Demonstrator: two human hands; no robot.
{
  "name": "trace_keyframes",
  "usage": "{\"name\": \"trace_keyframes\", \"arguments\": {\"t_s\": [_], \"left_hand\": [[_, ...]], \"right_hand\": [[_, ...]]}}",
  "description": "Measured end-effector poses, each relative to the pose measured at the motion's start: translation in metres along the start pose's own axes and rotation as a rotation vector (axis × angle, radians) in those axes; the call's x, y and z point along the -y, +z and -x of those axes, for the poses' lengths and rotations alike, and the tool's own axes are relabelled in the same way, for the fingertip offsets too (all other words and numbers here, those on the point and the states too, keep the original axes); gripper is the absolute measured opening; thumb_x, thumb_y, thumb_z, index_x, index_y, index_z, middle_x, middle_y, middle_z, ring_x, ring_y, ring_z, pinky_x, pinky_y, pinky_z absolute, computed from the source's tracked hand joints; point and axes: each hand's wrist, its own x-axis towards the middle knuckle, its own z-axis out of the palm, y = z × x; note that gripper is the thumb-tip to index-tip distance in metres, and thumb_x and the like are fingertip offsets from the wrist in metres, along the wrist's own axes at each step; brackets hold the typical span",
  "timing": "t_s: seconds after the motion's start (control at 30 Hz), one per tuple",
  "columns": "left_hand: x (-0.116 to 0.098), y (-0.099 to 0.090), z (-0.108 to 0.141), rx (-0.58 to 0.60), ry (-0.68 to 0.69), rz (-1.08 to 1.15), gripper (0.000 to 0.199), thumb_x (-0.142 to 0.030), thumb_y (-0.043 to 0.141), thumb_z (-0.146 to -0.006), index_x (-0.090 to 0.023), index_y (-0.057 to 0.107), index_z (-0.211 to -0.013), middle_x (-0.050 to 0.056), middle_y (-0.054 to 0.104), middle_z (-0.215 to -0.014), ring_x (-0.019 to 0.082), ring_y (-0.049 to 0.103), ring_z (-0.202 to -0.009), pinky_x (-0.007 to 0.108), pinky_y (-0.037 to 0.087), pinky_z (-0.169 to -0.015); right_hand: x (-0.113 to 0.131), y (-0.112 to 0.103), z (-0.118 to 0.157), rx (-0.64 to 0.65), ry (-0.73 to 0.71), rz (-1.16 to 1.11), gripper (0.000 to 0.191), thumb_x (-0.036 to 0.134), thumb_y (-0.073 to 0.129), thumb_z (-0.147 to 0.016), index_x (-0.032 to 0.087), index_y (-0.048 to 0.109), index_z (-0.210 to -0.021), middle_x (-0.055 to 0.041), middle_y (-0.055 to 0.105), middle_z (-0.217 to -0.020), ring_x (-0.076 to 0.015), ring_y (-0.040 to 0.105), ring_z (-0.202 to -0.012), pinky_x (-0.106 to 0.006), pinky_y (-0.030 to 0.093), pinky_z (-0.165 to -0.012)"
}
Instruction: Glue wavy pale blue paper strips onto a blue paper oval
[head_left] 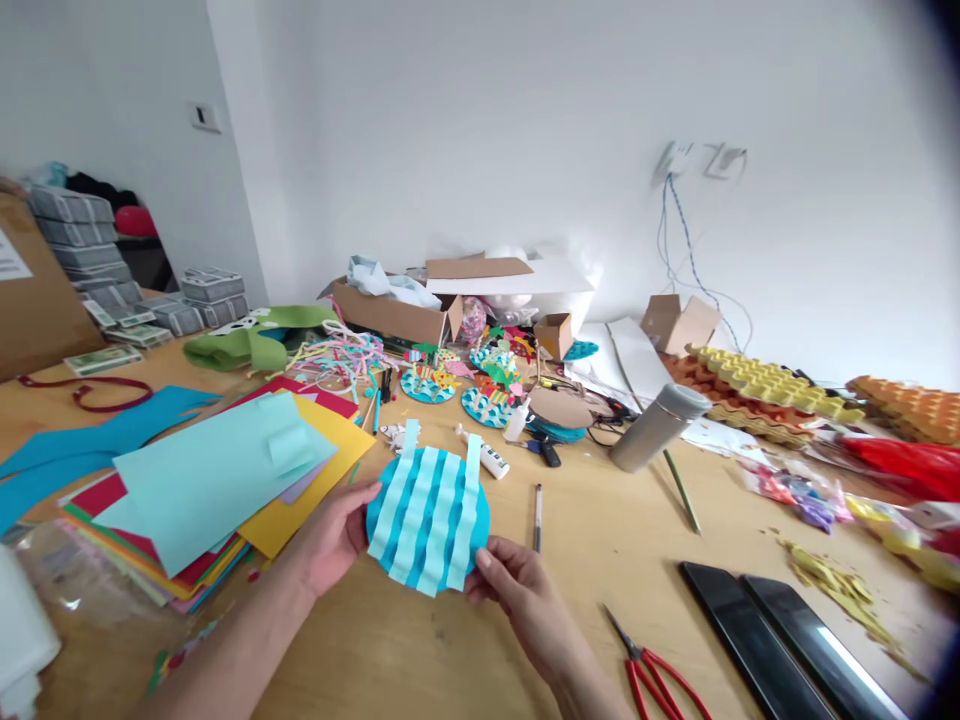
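A round blue disc (pixel 428 520) with wavy pale-aqua paper strips (pixel 415 517) across it is held up above the table between my two hands. My left hand (pixel 341 535) grips its left edge, fingers partly behind it. At the lower right edge, my right hand (pixel 517 590) pinches it with the thumb in front. Two strips stick up past the top rim, and several end beyond the bottom rim. Just behind the disc lie a white glue bottle (pixel 493 460) and a small white fish-like cutout (pixel 395 436). A pen (pixel 538 517) rests to the right of the disc.
Stacked coloured paper (pixel 217 480) lies at left. Red-handled scissors (pixel 652 670) and two black phones (pixel 757 640) are at front right. A grey tumbler (pixel 658 428) stands behind them. Finished-looking striped discs (pixel 487 407), a cardboard box (pixel 397 310) and egg trays (pixel 772 385) line the back.
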Motion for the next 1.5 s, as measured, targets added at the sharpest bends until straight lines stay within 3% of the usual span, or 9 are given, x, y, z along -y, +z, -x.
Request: {"name": "trace_keyframes", "arguments": {"t_s": [0.1,0.23,0.33,0.4,0.53,0.87,1.13,1.3,1.5], "left_hand": [[0.002,-0.001,0.001,0.047,-0.028,-0.021,0.022,-0.023,0.07,-0.079,-0.013,0.072,-0.098,0.009,0.075,-0.09,0.021,0.07,-0.079,0.028,0.056,-0.065],[0.002,-0.002,0.003,0.048,-0.098,-0.097,0.011,-0.022,0.073,-0.076,-0.012,0.072,-0.082,0.007,0.073,-0.071,0.02,0.068,-0.059,0.028,0.055,-0.05],[0.002,-0.001,0.002,0.021,-0.077,-0.094,0.007,-0.018,0.072,-0.077,-0.012,0.072,-0.081,0.009,0.075,-0.076,0.021,0.07,-0.064,0.031,0.058,-0.056],[0.002,-0.001,0.001,0.028,-0.066,-0.08,0.009,-0.016,0.07,-0.078,-0.012,0.073,-0.086,0.01,0.075,-0.081,0.022,0.071,-0.069,0.033,0.059,-0.061],[0.004,-0.003,0.0,0.064,-0.074,-0.084,0.015,-0.017,0.071,-0.078,-0.011,0.074,-0.092,0.011,0.076,-0.084,0.022,0.071,-0.07,0.034,0.06,-0.063],[0.004,-0.003,0.004,0.178,-0.111,-0.135,0.021,-0.024,0.077,-0.074,-0.009,0.075,-0.088,0.013,0.076,-0.085,0.024,0.072,-0.073,0.036,0.059,-0.07],[0.003,-0.001,0.004,0.161,-0.057,-0.137,0.024,-0.025,0.078,-0.073,-0.011,0.075,-0.092,0.013,0.076,-0.089,0.023,0.071,-0.076,0.035,0.059,-0.071],[0.002,0.002,0.005,0.147,-0.029,-0.12,0.019,-0.022,0.079,-0.071,-0.013,0.075,-0.087,0.011,0.076,-0.083,0.021,0.07,-0.071,0.032,0.058,-0.065],[0.002,0.006,0.008,0.198,-0.052,-0.163,0.025,-0.025,0.077,-0.074,-0.01,0.075,-0.094,0.014,0.076,-0.087,0.025,0.071,-0.077,0.036,0.058,-0.07]], "right_hand": [[-0.003,-0.001,-0.002,-0.037,-0.015,-0.055,0.039,0.053,0.072,-0.078,0.015,0.066,-0.071,-0.0015,0.065,-0.063,-0.011,0.055,-0.059,-0.023,0.04,-0.06],[-0.005,-0.009,-0.005,-0.121,-0.013,-0.207,0.043,0.057,0.07,-0.078,0.015,0.065,-0.068,-0.0011,0.063,-0.061,-0.01,0.053,-0.055,-0.022,0.04,-0.057],[-0.004,-0.01,-0.004,-0.142,0.011,-0.246,0.053,0.066,0.061,-0.08,0.014,0.068,-0.077,-0.0069,0.069,-0.07,-0.0148,0.06,-0.062,-0.026,0.043,-0.06],[-0.003,-0.008,-0.002,-0.114,0.017,-0.175,0.051,0.064,0.064,-0.08,0.013,0.069,-0.077,-0.0091,0.07,-0.072,-0.016,0.062,-0.065,-0.027,0.043,-0.062],[-0.002,-0.006,0.0,-0.122,0.013,-0.035,0.04,0.051,0.076,-0.074,0.014,0.066,-0.068,-0.0051,0.069,-0.065,-0.0127,0.058,-0.06,-0.025,0.041,-0.062],[-0.005,-0.012,-0.003,-0.168,-0.006,0.02,0.041,0.052,0.075,-0.074,0.015,0.063,-0.061,-0.0018,0.064,-0.058,-0.0111,0.052,-0.057,-0.024,0.038,-0.061],[0.0,-0.009,-0.001,-0.138,0.032,-0.151,0.039,0.052,0.076,-0.073,0.014,0.069,-0.07,-0.0054,0.068,-0.067,-0.0124,0.057,-0.061,-0.024,0.042,-0.061],[-0.001,-0.006,0.001,-0.087,0.04,-0.092,0.035,0.048,0.078,-0.073,0.013,0.072,-0.074,-0.0077,0.071,-0.073,-0.0137,0.059,-0.064,-0.025,0.043,-0.062],[-0.008,-0.003,0.0,-0.09,0.027,0.01,0.035,0.048,0.078,-0.073,0.013,0.071,-0.069,-0.0059,0.069,-0.066,-0.0138,0.056,-0.059,-0.027,0.042,-0.062]]}}
